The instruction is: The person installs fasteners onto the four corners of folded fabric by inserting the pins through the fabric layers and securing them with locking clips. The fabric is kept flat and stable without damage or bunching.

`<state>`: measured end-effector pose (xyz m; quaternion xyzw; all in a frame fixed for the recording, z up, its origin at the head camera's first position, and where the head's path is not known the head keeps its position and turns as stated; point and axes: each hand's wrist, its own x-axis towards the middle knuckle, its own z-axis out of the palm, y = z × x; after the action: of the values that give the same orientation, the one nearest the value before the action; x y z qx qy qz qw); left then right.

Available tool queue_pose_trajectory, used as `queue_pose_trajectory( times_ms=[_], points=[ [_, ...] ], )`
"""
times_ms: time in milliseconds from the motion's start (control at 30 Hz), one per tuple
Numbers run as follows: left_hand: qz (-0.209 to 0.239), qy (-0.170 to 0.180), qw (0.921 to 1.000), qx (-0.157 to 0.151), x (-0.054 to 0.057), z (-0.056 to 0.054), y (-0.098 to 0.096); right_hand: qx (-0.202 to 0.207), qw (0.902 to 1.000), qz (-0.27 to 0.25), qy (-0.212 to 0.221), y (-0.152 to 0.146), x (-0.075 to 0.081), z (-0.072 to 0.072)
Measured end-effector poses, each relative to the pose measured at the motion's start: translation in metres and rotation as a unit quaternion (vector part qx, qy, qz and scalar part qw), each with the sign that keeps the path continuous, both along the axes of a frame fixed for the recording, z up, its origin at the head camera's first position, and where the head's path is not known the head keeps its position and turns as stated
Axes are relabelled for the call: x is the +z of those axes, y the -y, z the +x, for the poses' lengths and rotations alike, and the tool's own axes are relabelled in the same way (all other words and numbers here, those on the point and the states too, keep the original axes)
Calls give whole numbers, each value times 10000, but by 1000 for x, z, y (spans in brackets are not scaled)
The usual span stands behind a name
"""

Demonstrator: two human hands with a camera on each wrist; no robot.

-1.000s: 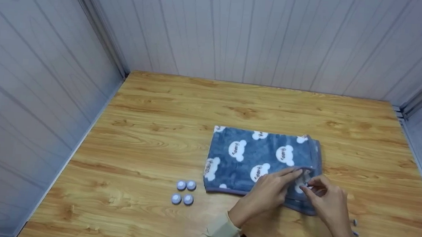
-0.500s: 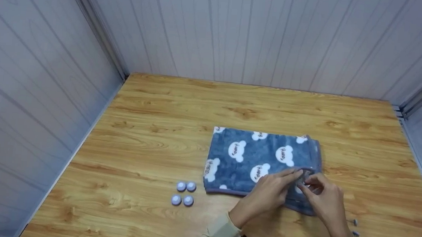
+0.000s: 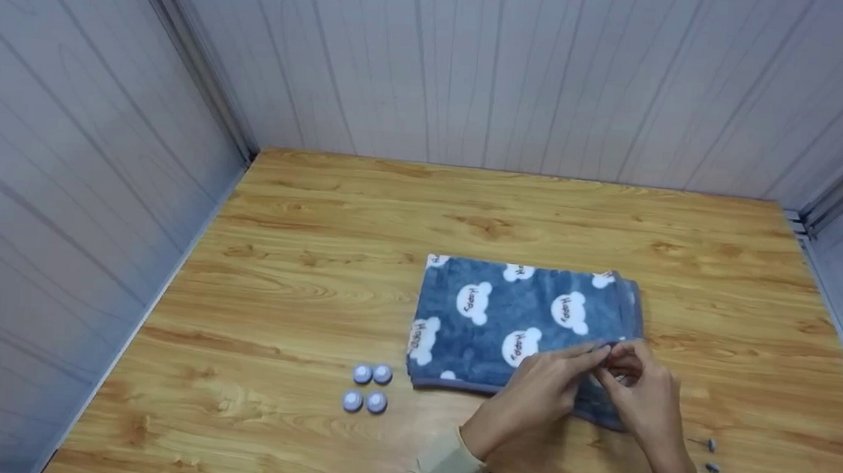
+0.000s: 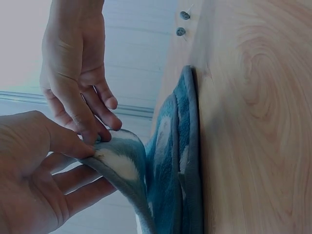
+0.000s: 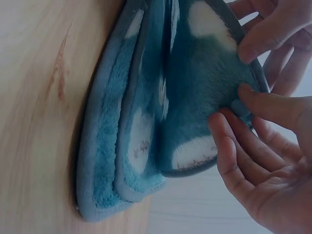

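My left hand [image 3: 542,377] is pinching this likely limp fleece blanket [image 3: 513,311] by its probably firmer hem [image 4: 130,196]; my right hand [image 3: 646,393], a blue knob [image 5: 239,108].

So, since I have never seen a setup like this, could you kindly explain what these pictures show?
Of course. There is no machine here, just a person's left hand and right hand. The wide picture comes from a camera on the head, looking forward and down. The two close ones come from cameras on the wrists, so they look turned sideways.

On the wooden table lies a folded blue blanket with white bear heads. Four pale round caps sit to its left, and small blue-headed pins lie to the lower right.

The left hand keeps its grip on a raised edge of the blanket; the right pinches a small round blue piece against the fabric.
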<state>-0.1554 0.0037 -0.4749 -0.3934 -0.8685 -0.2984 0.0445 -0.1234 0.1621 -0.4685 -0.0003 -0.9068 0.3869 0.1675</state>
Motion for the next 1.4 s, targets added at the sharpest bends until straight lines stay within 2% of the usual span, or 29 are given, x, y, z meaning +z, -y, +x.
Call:
queue_pose_trajectory(
  times_ms=[367, 533, 767, 1033, 1400],
  points=[
    [-251, 19, 9997, -63, 0, 4, 0, 184, 9997, 29, 129, 0, 0, -1],
    [-387, 97, 9991, -144, 0, 5, -1, 198, 9997, 42, 167, 0, 0, 0],
    [-486, 37, 9986, -186, 0, 9, -1, 200, 9993, -63, 323, -1, 0, 3],
    [-531, 254, 9977, -327, -1, 10, 1, 130, 9998, -46, 149, 0, -2, 3],
    [-326, -131, 9990, -293, -4, 10, 6, 36, 9996, -128, 251, -2, -5, 3]
  ],
)
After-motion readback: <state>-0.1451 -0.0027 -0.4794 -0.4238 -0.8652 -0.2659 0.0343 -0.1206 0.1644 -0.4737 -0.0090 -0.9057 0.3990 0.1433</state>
